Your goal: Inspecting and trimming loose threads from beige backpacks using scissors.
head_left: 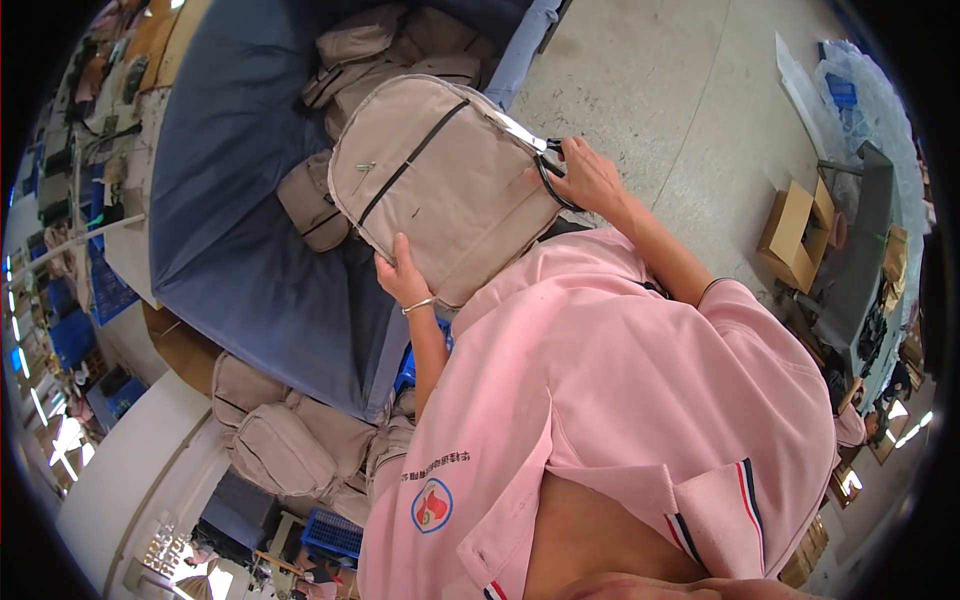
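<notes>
Currently, your left hand (403, 280) grips the beige backpack (450, 200) at its lower-left edge, thumb on top; your right hand (590, 180) is wrapped around scissors (525, 135), blades by its right edge. Backpack overlaps the right rim of the blue bin (525, 50).

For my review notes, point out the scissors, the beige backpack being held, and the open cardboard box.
Scissors (531, 138): head view, on the silver blades.
Beige backpack (445, 195): head view, on its broad fabric face.
Cardboard box (784, 248): head view, on an outer side.
</notes>
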`<state>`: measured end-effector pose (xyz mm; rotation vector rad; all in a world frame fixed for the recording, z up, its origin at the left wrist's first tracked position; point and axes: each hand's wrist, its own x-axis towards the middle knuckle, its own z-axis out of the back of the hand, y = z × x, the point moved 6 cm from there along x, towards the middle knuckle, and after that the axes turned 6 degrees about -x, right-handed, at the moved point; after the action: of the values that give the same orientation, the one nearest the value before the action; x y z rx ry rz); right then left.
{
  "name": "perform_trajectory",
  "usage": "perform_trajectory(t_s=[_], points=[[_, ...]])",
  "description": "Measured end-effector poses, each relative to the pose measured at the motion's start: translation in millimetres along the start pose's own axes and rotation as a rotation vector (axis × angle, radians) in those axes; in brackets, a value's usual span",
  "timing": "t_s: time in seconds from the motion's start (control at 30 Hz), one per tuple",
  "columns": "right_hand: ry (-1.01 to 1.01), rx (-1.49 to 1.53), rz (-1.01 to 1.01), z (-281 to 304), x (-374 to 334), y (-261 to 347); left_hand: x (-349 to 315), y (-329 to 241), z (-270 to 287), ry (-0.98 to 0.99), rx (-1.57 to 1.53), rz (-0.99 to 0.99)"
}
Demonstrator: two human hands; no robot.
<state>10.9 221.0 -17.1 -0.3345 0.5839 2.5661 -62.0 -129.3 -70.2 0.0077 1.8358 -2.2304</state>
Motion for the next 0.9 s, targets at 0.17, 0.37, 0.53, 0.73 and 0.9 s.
perform_trajectory(t_s=[0.17, 0.37, 0.53, 0.73, 0.9], points=[[-0.035, -0.074, 0.046, 5, 8, 13, -2, -4, -1, -0.009, 0.034, -0.033], [-0.027, -0.011, 0.023, -1, 2, 19, -3, -8, 0, -0.021, 0.086, -0.068], [-0.047, 0.012, 0.024, -7, 0, 18, -14, -2, 7, -0.146, 0.157, -0.055], [-0.084, -0.011, -0.025, -13, 7, 9, -69, 18, 32, -0.220, -0.003, 0.051], [-0.078, 0.120, -0.035, -18, 29, 0, -89, 39, 28, -0.193, -0.367, 0.345]])
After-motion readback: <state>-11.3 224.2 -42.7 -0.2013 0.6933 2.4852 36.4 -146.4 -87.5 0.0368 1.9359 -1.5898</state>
